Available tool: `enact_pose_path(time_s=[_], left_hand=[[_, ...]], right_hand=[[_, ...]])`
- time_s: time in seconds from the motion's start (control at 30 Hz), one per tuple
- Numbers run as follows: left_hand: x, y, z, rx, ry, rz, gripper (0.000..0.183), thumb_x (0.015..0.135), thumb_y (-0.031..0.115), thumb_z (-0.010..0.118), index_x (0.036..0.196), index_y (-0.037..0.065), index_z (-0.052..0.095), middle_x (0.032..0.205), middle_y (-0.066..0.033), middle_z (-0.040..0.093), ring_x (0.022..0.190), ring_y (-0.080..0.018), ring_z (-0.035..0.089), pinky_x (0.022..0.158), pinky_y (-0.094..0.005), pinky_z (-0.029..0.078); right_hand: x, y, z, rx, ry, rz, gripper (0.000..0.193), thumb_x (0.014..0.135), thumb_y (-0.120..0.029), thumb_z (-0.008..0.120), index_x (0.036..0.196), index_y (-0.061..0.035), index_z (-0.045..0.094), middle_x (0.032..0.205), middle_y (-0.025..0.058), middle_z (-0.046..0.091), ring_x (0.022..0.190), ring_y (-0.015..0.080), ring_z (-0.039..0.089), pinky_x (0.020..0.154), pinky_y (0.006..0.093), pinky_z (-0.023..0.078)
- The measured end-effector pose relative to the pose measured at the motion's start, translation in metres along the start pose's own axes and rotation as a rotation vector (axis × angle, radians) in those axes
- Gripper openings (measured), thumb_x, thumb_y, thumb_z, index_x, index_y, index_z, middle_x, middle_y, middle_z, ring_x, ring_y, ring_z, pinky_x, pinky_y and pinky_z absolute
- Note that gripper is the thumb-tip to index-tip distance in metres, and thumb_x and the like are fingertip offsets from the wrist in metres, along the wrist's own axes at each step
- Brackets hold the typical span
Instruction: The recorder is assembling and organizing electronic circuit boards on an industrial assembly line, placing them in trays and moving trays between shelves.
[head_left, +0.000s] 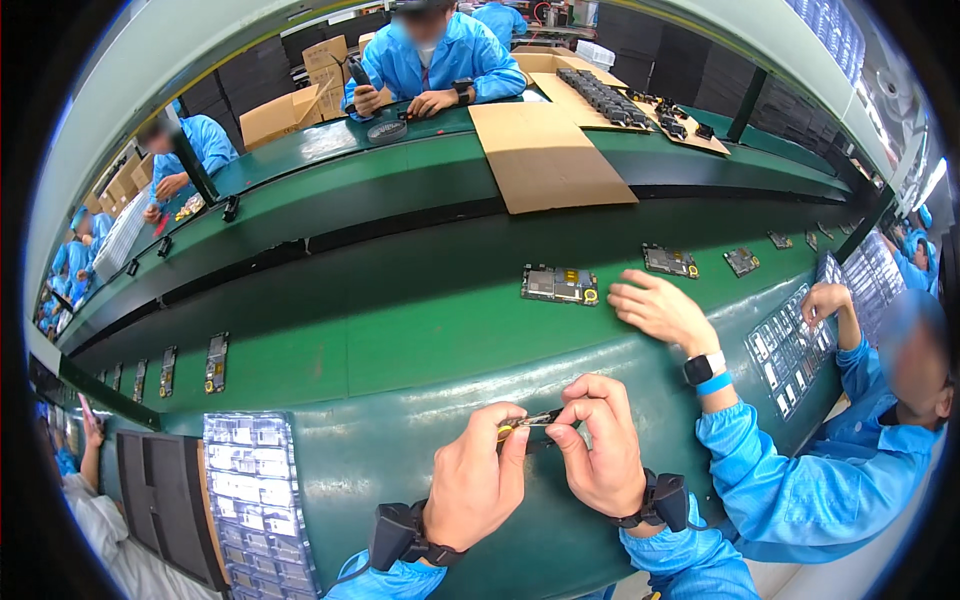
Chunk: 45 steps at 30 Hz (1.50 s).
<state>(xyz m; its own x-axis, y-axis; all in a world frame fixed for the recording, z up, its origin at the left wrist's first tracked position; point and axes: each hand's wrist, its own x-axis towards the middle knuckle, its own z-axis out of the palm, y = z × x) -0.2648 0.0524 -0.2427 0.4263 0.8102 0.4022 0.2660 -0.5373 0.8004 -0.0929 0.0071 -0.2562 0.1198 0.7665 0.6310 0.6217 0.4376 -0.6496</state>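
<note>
Both your hands are up close over the near green bench edge (pixel 420 440). Your left hand (pixel 475 485) is curled, thumb and forefinger pinching one end of a small dark circuit board (pixel 535 420) with a yellow part at its left tip. Your right hand (pixel 600 455) pinches the other end, fingers bent down over it. The board sits level between the two hands, just above the bench, clear of the conveyor belt (pixel 400 300). Black wrist straps on both your forearms. Out on the belt: a larger circuit board (pixel 559 285) lying flat, with a neighbour's hand (pixel 660 310) just right of it, fingers spread toward it, smartwatch on that wrist. Two more boards (pixel 670 261) further right. Tray of small parts (pixel 255 500) at your lower left. Cardboard sheet (pixel 548 155) across the far bench.
</note>
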Motion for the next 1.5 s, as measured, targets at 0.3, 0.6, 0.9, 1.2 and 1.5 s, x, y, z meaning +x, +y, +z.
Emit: enact_pose_path(time_s=[0.3, 0.6, 0.9, 1.2, 1.5], left_hand=[[-0.002, 0.004, -0.002, -0.019, -0.035, -0.037, 0.020, 0.103, 0.007, 0.060, 0.119, -0.004, 0.051, 0.090, -0.0159, 0.070, 0.078, -0.0207, 0.075, 0.066, -0.0341, 0.065], [-0.003, 0.008, -0.004, -0.159, -0.068, -0.109, 0.019, 0.103, 0.002, 0.057, 0.120, -0.004, 0.051, 0.100, -0.0165, 0.070, 0.088, -0.0211, 0.074, 0.071, -0.0359, 0.068], [-0.003, 0.011, -0.006, -0.135, -0.067, -0.076, 0.019, 0.103, 0.001, 0.057, 0.120, -0.004, 0.051, 0.099, -0.0167, 0.070, 0.088, -0.0219, 0.075, 0.071, -0.0356, 0.067], [-0.007, 0.000, -0.006, -0.048, -0.012, -0.016, 0.019, 0.099, 0.003, 0.064, 0.117, 0.000, 0.058, 0.090, -0.0192, 0.073, 0.072, -0.0300, 0.076, 0.061, -0.0372, 0.059], [0.005, -0.021, -0.006, -0.223, -0.116, -0.221, 0.020, 0.101, 0.004, 0.060, 0.120, 0.002, 0.055, 0.089, -0.0144, 0.071, 0.075, -0.0223, 0.075, 0.060, -0.0342, 0.062]], right_hand=[[-0.001, -0.002, 0.001, 0.012, 0.021, 0.019, 0.022, 0.085, 0.004, 0.077, 0.099, -0.0013, 0.061, 0.114, 0.0179, 0.058, 0.100, 0.0321, 0.062, 0.082, 0.0374, 0.054], [-0.003, -0.003, 0.001, 0.052, 0.008, 0.042, 0.022, 0.086, 0.004, 0.076, 0.100, -0.0015, 0.060, 0.114, 0.0172, 0.056, 0.098, 0.0300, 0.062, 0.079, 0.0366, 0.054], [-0.004, -0.003, 0.001, 0.059, 0.017, 0.023, 0.023, 0.086, 0.005, 0.076, 0.101, -0.0019, 0.060, 0.113, 0.0170, 0.057, 0.098, 0.0297, 0.063, 0.078, 0.0363, 0.055], [-0.008, -0.008, 0.012, 0.065, 0.105, 0.086, 0.025, 0.083, 0.002, 0.080, 0.103, -0.0026, 0.064, 0.098, 0.0133, 0.067, 0.083, 0.0281, 0.068, 0.071, 0.0365, 0.056], [0.002, 0.023, 0.001, 0.286, -0.280, 0.303, 0.030, 0.086, -0.012, 0.081, 0.112, -0.0014, 0.073, 0.098, 0.0133, 0.074, 0.083, 0.0287, 0.072, 0.072, 0.0357, 0.057]])
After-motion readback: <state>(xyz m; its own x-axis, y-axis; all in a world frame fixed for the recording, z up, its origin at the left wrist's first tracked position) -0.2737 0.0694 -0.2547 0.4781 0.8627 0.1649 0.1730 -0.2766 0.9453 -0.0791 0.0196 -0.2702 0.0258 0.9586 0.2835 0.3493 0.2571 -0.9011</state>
